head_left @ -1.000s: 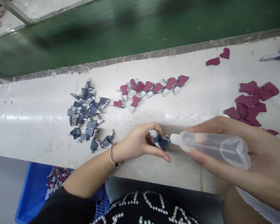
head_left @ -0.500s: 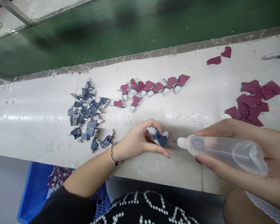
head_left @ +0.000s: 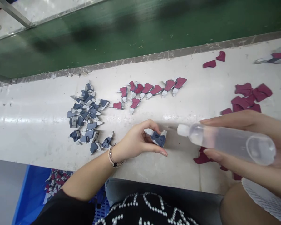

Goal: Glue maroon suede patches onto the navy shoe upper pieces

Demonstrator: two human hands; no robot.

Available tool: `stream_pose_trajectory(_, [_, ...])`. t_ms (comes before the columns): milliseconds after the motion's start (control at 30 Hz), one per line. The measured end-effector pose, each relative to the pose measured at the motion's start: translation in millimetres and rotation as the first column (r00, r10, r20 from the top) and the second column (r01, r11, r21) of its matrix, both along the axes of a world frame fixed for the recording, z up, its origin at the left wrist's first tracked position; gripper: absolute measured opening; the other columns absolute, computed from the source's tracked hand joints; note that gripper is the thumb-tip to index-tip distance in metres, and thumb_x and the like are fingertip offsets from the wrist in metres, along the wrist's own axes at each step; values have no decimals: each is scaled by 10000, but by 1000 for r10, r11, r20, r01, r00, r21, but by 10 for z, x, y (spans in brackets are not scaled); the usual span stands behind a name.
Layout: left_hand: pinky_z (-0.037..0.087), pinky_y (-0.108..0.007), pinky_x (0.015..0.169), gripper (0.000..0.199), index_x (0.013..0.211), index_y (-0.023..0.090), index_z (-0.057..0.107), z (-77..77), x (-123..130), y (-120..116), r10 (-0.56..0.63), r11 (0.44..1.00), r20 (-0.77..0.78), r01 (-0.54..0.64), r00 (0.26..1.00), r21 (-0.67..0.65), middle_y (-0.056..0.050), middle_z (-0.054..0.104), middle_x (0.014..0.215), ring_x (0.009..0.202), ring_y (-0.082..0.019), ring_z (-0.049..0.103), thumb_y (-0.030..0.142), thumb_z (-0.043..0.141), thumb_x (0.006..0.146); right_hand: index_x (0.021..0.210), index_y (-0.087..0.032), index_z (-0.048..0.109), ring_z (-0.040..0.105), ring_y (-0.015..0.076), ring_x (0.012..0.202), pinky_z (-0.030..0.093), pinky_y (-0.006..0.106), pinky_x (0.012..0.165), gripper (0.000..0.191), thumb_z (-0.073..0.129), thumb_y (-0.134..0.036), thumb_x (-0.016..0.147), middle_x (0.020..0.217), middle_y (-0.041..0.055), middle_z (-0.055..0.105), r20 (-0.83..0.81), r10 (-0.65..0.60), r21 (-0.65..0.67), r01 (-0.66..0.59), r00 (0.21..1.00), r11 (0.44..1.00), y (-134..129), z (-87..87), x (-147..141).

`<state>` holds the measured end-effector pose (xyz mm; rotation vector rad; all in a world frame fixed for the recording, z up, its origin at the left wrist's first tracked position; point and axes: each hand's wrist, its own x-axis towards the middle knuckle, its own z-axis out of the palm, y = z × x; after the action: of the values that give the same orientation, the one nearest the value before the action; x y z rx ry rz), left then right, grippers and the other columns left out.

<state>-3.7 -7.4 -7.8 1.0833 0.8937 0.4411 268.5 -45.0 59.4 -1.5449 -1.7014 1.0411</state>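
Note:
My left hand [head_left: 137, 140] grips a small blue-grey and white plastic part [head_left: 158, 139] between thumb and fingers, above the worktable [head_left: 178, 175]. In my right hand [head_left: 255, 147] lies a translucent squeeze bottle [head_left: 227, 142] with a white cap and a thin needle tip, held on its side. The tip points at the plastic part and stays a short gap away from it. Left of my hands sits a pile of similar blue-grey and white parts [head_left: 85, 114]. Beyond them is a group of parts with maroon tops [head_left: 147, 89].
Loose maroon pieces [head_left: 244, 97] are heaped at the right, and more maroon pieces [head_left: 202, 156] lie under my right hand. A green strip [head_left: 140, 34] runs along the table's far edge. Below left stands a blue bin [head_left: 25, 190] full of mixed parts.
The bottle has tilted closer to level, and its tip has risen a little. More maroon pieces show beneath my right hand. My left hand keeps its grip on the part.

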Motion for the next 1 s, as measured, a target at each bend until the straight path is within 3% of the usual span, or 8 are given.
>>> stream_pose_trajectory(100, [624, -255, 709, 506, 1013, 196, 583, 17, 3, 1, -8, 999, 6, 9, 1000, -40, -51, 668, 1085, 827, -143, 733, 297, 944, 672, 1041, -373, 628, 711, 186, 708, 602, 270, 538, 338, 840, -398, 780, 932, -9, 725, -87, -73, 38, 76, 994, 996, 40, -10, 77])
stream_pose_trajectory(200, [652, -269, 767, 476, 997, 182, 568, 59, 16, 7, 13, 996, 92, -5, 996, -94, -75, 716, 1123, 827, -144, 768, 262, 930, 698, 1096, -356, 608, 706, 185, 704, 597, 277, 549, 409, 850, -382, 768, 899, -17, 724, -181, -147, -71, 136, 972, 988, 126, -20, 99])
stream_pose_trajectory(333, [672, -280, 796, 459, 969, 173, 562, 116, 15, 1, 54, 991, 231, -23, 971, -134, -76, 775, 1077, 841, -150, 788, 191, 928, 693, 1220, -303, 644, 698, 242, 1052, 595, 354, 819, 440, 760, -500, 844, 1210, 46, 721, -72, -115, -81, 109, 991, 991, 254, -130, -25])
stream_pose_trajectory(500, [676, -282, 822, 425, 969, 175, 572, 142, -7, -25, 41, 995, 278, -15, 960, -96, -49, 773, 1020, 881, -155, 792, 162, 912, 713, 1154, -289, 561, 694, 264, 1100, 565, 420, 918, 419, 713, -548, 861, 1308, 52, 709, -19, 5, -124, -7, 1000, 992, 382, -413, -246])
stream_pose_trajectory(633, [673, -284, 815, 416, 975, 172, 584, 141, -8, -26, 20, 999, 251, -12, 968, -34, -72, 750, 1080, 925, -174, 785, 198, 912, 719, 1269, -280, 572, 655, 311, 1190, 546, 447, 967, 626, 748, -634, 784, 1362, 93, 672, 108, 18, -134, -4, 994, 991, 351, -439, -72])
stream_pose_trajectory(700, [669, -277, 800, 404, 987, 171, 600, 140, -7, -23, 15, 1000, 203, -16, 979, 2, -80, 737, 1106, 919, -175, 780, 235, 906, 732, 1258, -271, 608, 659, 335, 1137, 549, 463, 910, 631, 736, -665, 781, 1294, 116, 690, 225, -18, -135, 49, 974, 990, 258, -362, 121])
stream_pose_trajectory(800, [667, -274, 797, 378, 997, 170, 632, 135, -2, -26, -2, 998, 155, -6, 988, 55, -71, 718, 1094, 917, -171, 768, 270, 896, 746, 1013, -266, 715, 665, 319, 944, 538, 468, 797, 437, 700, -653, 811, 1001, 97, 731, 360, 37, -178, 30, 932, 984, 79, -260, 323])
stream_pose_trajectory(1000, [654, -271, 850, 359, 1017, 177, 677, 104, 17, -57, -48, 987, 115, 30, 992, 159, -51, 686, 1096, 965, -151, 726, 307, 889, 758, 852, -219, 695, 603, 240, 877, 508, 449, 821, 204, 737, -412, 799, 894, 62, 688, 470, 165, -221, -65, 867, 973, -59, -359, 235])
